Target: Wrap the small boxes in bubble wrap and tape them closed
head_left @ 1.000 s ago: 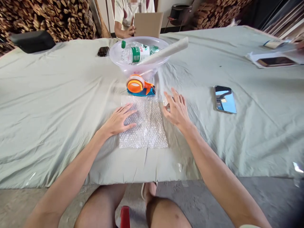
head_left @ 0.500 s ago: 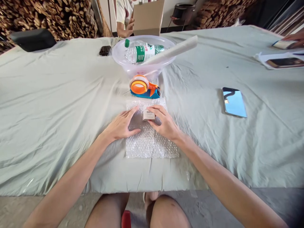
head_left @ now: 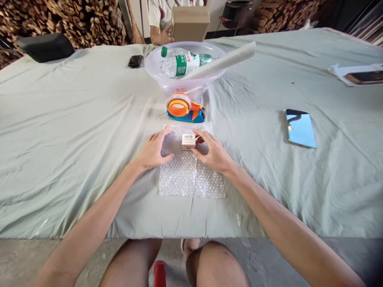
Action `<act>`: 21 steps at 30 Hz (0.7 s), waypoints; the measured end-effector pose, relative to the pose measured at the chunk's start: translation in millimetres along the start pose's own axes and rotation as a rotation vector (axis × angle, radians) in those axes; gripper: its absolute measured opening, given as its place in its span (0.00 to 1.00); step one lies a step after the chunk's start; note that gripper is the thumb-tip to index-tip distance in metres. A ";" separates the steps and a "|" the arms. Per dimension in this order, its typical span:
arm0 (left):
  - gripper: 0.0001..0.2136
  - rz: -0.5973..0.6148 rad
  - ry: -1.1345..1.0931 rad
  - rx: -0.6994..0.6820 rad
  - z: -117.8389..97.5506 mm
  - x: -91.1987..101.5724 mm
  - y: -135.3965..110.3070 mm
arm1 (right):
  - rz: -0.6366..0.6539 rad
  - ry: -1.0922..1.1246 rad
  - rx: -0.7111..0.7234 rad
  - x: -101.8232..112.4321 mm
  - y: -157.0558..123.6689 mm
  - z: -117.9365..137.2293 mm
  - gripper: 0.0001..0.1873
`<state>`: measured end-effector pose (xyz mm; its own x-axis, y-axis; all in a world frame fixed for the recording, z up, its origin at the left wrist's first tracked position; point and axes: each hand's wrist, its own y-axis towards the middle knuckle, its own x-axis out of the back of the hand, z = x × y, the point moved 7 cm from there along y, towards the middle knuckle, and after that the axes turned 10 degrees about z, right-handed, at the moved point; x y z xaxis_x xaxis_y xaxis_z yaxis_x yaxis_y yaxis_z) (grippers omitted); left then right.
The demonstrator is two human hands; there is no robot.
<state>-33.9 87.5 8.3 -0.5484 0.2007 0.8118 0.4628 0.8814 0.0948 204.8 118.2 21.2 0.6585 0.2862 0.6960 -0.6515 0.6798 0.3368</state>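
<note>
A sheet of bubble wrap (head_left: 191, 175) lies flat on the cloth-covered table (head_left: 74, 127) in front of me. A small white box (head_left: 188, 141) with a barcode label stands on its upper half. My right hand (head_left: 212, 153) pinches the box from the right with thumb and fingers. My left hand (head_left: 154, 151) rests on the wrap just left of the box, fingers stretched out and slightly curved, not touching the box.
An orange and blue tape dispenser (head_left: 184, 108) sits just beyond the wrap. Behind it a clear plastic bowl (head_left: 155, 65) holds a water bottle (head_left: 182, 63) and a paper roll (head_left: 224, 61). A phone (head_left: 300, 128) lies to the right. A person holds a cardboard box (head_left: 190, 23) across the table.
My right hand picked up the small box from the right of the wrap and set it on the bubble wrap. The left hand stayed on the wrap.
</note>
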 end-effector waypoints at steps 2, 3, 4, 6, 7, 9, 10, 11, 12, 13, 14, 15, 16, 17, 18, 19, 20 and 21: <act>0.54 0.003 0.014 0.009 -2.3 -1.1 0.2 | -0.011 0.020 -0.002 -1.8 0.9 -1.6 0.29; 0.54 0.004 0.020 0.012 -3.6 -1.4 0.3 | -0.017 0.028 -0.001 -2.5 1.2 -2.3 0.29; 0.54 0.005 0.026 0.015 -4.6 -1.5 0.5 | -0.024 0.034 0.003 -2.9 1.3 -2.9 0.29; 0.54 0.008 0.037 0.020 -5.7 -1.4 0.8 | -0.056 0.037 0.014 -0.7 0.4 -3.5 0.31; 0.54 0.009 0.042 0.022 -5.9 -1.1 1.0 | -0.091 0.033 0.018 2.8 -0.8 -3.8 0.31; 0.53 0.011 0.049 0.025 -6.1 -0.7 1.1 | -0.216 0.019 0.013 15.4 -5.6 -5.5 0.27; 0.52 0.010 0.051 0.027 -6.2 -0.4 1.1 | -0.301 0.011 0.002 23.8 -9.3 -7.2 0.25; 0.51 0.007 0.053 0.028 -6.4 0.0 1.0 | -0.390 0.003 -0.013 32.3 -13.5 -9.3 0.24; 0.49 0.004 0.056 0.030 -6.7 0.3 0.8 | -0.468 -0.005 -0.029 39.9 -17.5 -11.5 0.24; 0.48 -0.001 0.060 0.031 -7.3 0.7 0.6 | -0.523 -0.012 -0.041 45.6 -20.5 -13.3 0.24; 0.47 -0.006 0.065 0.033 -8.1 1.0 0.4 | -0.542 -0.019 -0.046 48.7 -21.5 -14.4 0.24; 0.46 -0.009 0.071 0.033 -9.1 1.1 0.3 | -0.521 -0.025 -0.043 48.7 -20.1 -14.6 0.24; 0.46 -0.012 0.078 0.035 -10.2 1.2 0.2 | -0.464 -0.029 -0.032 45.7 -16.9 -13.7 0.23; 0.45 -0.014 0.087 0.036 -11.3 1.1 0.2 | -0.382 -0.032 -0.016 40.1 -12.6 -11.8 0.24; 0.45 -0.015 0.096 0.039 -12.4 0.9 0.3 | -0.290 -0.034 0.002 32.6 -8.1 -9.1 0.25; 0.45 -0.015 0.104 0.042 -13.4 0.6 0.4 | -0.202 -0.034 0.017 24.4 -4.3 -6.2 0.27; 0.44 -0.015 0.112 0.046 -14.3 0.2 0.6 | -0.128 -0.034 0.027 16.6 -1.4 -3.5 0.28; 0.44 -0.012 0.119 0.049 -15.0 -0.4 0.8 | -0.071 -0.031 0.031 9.8 0.6 -1.3 0.29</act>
<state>-22.9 81.7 16.7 -0.4659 0.1399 0.8737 0.4202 0.9040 0.0793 211.4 122.4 27.3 0.6919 0.2164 0.6887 -0.6152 0.6761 0.4055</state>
